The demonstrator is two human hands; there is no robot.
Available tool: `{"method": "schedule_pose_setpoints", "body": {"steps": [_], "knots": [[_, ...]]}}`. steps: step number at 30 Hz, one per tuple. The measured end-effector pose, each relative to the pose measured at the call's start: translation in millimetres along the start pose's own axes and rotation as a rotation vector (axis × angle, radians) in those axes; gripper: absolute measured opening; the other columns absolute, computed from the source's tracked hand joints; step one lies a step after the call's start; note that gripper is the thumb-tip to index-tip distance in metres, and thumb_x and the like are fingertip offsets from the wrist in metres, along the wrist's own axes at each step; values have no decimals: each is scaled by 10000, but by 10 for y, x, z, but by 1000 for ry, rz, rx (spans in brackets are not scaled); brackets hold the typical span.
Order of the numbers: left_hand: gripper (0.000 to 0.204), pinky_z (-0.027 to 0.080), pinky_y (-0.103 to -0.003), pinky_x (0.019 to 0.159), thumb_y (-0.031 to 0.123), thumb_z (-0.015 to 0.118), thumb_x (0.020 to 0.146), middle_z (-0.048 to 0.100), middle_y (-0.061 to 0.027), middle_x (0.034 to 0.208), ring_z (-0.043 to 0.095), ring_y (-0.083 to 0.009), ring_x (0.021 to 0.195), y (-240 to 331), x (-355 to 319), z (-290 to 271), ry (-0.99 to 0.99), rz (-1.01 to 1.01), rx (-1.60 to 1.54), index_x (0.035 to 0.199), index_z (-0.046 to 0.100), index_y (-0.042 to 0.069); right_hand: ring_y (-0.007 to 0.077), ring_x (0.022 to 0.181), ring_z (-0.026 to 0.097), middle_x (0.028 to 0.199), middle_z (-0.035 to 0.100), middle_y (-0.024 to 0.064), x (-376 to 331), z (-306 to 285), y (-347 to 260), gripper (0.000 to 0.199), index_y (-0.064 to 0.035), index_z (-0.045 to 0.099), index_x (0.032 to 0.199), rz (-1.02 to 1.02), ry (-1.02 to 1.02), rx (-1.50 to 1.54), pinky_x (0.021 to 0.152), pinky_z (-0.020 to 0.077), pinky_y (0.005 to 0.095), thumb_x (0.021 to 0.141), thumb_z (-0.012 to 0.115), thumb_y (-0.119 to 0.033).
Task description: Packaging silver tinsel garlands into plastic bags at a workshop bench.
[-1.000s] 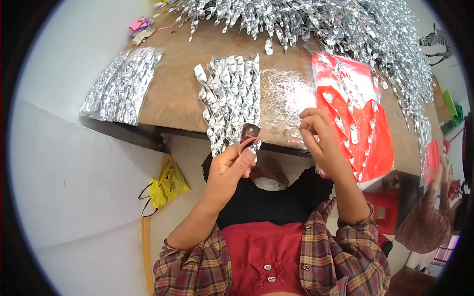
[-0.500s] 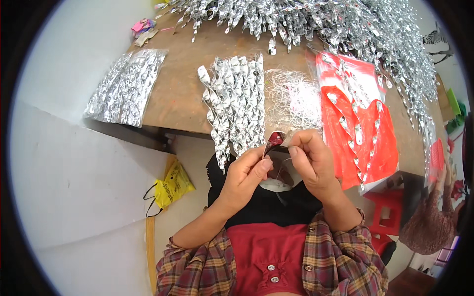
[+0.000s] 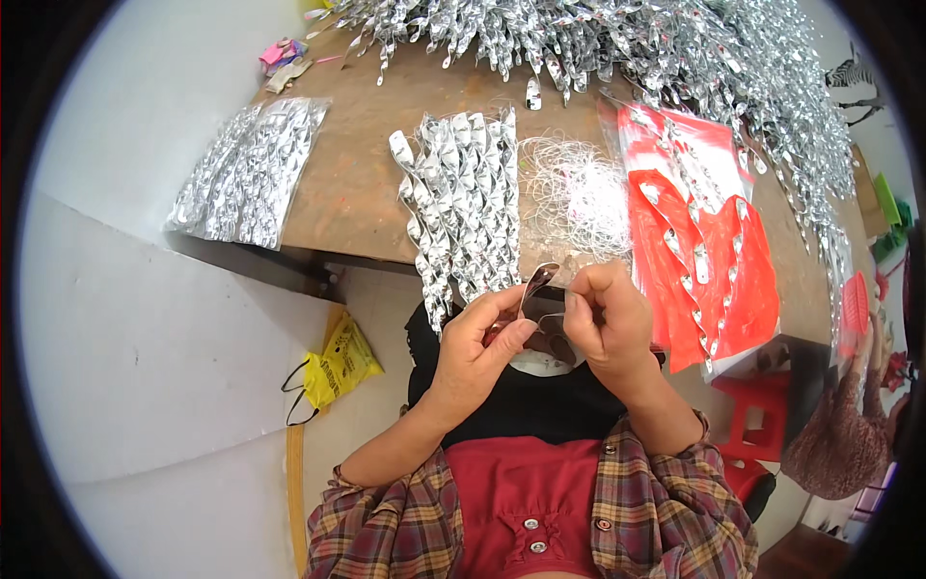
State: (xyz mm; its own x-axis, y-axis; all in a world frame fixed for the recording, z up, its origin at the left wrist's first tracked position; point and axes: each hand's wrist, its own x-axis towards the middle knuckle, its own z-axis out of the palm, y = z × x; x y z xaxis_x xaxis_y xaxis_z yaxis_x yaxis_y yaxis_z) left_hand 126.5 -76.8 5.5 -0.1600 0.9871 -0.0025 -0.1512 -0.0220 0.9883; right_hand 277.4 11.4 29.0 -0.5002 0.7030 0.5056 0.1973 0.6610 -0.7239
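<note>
My left hand (image 3: 475, 345) is closed, thumb against fingers, on a thin shiny strip (image 3: 538, 277) that curves up toward the other hand. Facing it, my right hand (image 3: 612, 314) pinches a clear filmy piece (image 3: 565, 269) at the strip's upper end; whether the two are joined I cannot tell. A fine pale line runs below, between my hands. Both hands are over my lap, just off the table's near edge. Beyond them lies a row of twisted silver strips (image 3: 465, 198), partly overhanging the edge, with a tangle of white string (image 3: 584, 198) beside it.
A clear bag of silver twists (image 3: 249, 174) lies left on the brown table (image 3: 352, 164). A big heap of silver twists (image 3: 627, 43) covers the back and right. Red plastic bags (image 3: 651, 299) carry a few twists. Below are a yellow bag (image 3: 345, 362) and red stool (image 3: 754, 415); another person's sleeve (image 3: 837, 444) is far right.
The strip has tilted and bent over between my hands, its face turning from red to greyish. My right hand has shifted slightly, and my left fingers have moved a little along the strip.
</note>
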Motion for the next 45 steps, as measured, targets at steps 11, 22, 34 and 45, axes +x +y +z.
{"method": "schedule_pose_setpoints", "body": {"steps": [11, 22, 34, 45], "knots": [[343, 497, -234, 758, 69, 611, 874, 578, -72, 1018, 585, -104, 897, -4, -15, -35, 42, 74, 37, 1188, 527, -41, 35, 533, 401, 654, 452, -9, 49, -53, -149, 92, -37, 510, 843, 357, -127, 291, 452, 279, 205, 795, 579, -1], [363, 462, -203, 691, 109, 595, 894, 562, -25, 944, 540, -70, 786, 30, -26, -36, 37, -12, -86, 1213, 496, -34, 64, 526, 378, 616, 477, -21, 101, -51, -58, 63, -40, 555, 822, 3, -76, -101, 497, 314, 225, 785, 604, -24], [217, 373, -166, 572, 140, 661, 846, 537, 59, 755, 451, -14, 644, 216, 66, -98, 55, -143, -240, 1032, 622, 35, 94, 537, 432, 638, 514, -10, 147, -3, -170, 59, -48, 569, 859, 143, -269, 148, 552, 319, 258, 814, 605, -37], [174, 338, -179, 527, 209, 619, 881, 517, 37, 676, 424, -28, 581, 110, 63, -133, 82, -144, -203, 901, 634, 37, 186, 540, 439, 634, 534, 9, 93, 120, 9, 161, -100, 606, 839, -343, -82, -193, 617, 308, 315, 721, 697, -37]]}}
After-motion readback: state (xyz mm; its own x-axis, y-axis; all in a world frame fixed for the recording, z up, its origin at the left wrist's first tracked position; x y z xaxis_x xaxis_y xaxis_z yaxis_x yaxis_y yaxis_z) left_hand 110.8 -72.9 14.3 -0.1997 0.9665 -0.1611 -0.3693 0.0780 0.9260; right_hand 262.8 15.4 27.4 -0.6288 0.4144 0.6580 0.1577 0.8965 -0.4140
